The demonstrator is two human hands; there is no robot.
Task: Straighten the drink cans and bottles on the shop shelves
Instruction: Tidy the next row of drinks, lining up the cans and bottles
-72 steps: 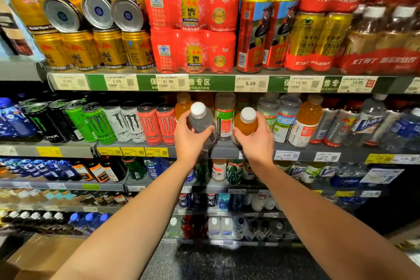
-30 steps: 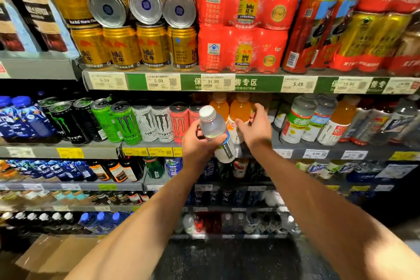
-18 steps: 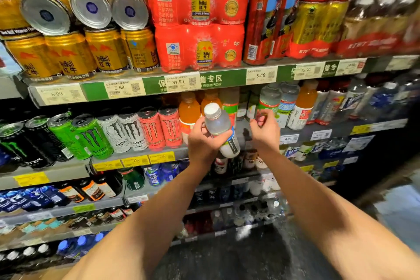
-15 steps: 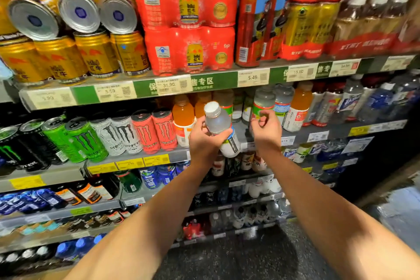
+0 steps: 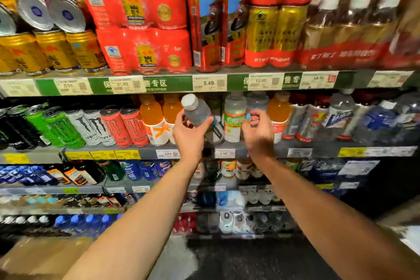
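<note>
Clear bottle [image 5: 200,116] tilted in left hand [image 5: 191,136], right hand [image 5: 258,130] curled, holding nothing

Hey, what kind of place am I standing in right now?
Most likely a shop's drinks aisle: price tags line the shelf edges, with rows of energy drink cans and shrink-wrapped multipacks stocked above and below.
</note>
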